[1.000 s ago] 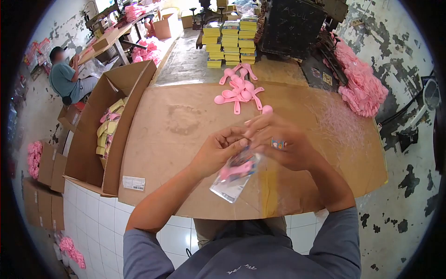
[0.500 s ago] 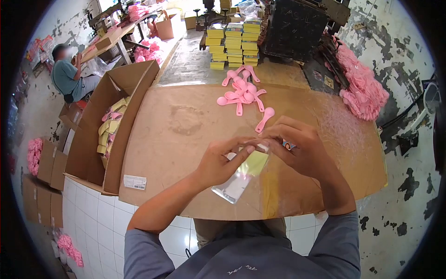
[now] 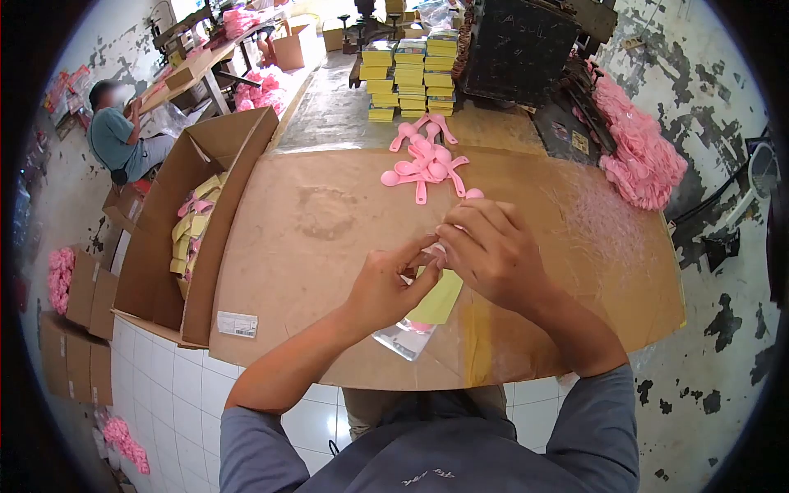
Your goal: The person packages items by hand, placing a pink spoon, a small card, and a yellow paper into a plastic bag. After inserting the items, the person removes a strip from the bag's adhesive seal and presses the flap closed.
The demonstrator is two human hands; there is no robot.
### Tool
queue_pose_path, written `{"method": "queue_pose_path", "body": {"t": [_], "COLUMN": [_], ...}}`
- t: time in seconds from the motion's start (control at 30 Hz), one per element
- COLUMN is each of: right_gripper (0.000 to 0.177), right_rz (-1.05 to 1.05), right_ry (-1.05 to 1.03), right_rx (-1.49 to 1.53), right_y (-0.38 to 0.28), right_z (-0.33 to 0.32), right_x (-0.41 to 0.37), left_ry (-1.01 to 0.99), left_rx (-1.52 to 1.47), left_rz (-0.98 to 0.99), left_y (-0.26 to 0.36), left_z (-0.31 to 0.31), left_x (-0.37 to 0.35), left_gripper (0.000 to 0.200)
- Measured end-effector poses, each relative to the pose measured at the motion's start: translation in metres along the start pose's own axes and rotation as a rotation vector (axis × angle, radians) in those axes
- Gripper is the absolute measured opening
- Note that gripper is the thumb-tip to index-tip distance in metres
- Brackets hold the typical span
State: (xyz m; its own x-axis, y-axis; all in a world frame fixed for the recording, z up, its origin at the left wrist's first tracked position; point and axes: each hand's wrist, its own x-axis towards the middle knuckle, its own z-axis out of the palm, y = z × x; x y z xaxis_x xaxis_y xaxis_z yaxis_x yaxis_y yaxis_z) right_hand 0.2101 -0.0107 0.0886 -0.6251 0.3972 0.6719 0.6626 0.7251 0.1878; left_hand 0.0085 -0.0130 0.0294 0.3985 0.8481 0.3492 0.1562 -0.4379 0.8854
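Note:
My left hand pinches the top of a clear plastic bag between thumb and fingers. Inside it shows a yellow card, with a bit of pink below the card's lower edge. Right against the left fingertips, my right hand is closed in a pinch at the bag's upper end; its fingers hide just what they grip there. Beyond the right knuckles the bowl of a pink spoon peeks out. Farther back lies a loose pile of pink spoons.
A long cardboard box holding yellow-and-pink packs stands left. Stacks of yellow cards rise at the back beside a dark machine. Pink bundles lie at right, near clear plastic bags. A seated person is far left.
My right hand has moved left, up against the left fingertips. More of the yellow card shows, and pink appears below it. The near spoon is now mostly covered by the right hand.

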Motion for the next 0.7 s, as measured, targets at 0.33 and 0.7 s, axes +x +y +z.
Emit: {"method": "queue_pose_path", "body": {"t": [0.33,0.7], "right_gripper": [0.011,0.035], "right_rz": [0.504,0.956], "right_ry": [-0.170,-0.189], "right_rx": [0.716,0.158], "right_y": [0.044,0.192], "right_z": [-0.029,-0.080], "right_x": [-0.008,-0.180], "left_ry": [-0.074,-0.058], "left_rx": [-0.131,-0.442], "left_rz": [-0.081,-0.166], "left_y": [0.002,-0.002], "left_z": [-0.004,-0.001], "left_x": [0.005,0.008], "left_gripper": [0.039,0.034]}}
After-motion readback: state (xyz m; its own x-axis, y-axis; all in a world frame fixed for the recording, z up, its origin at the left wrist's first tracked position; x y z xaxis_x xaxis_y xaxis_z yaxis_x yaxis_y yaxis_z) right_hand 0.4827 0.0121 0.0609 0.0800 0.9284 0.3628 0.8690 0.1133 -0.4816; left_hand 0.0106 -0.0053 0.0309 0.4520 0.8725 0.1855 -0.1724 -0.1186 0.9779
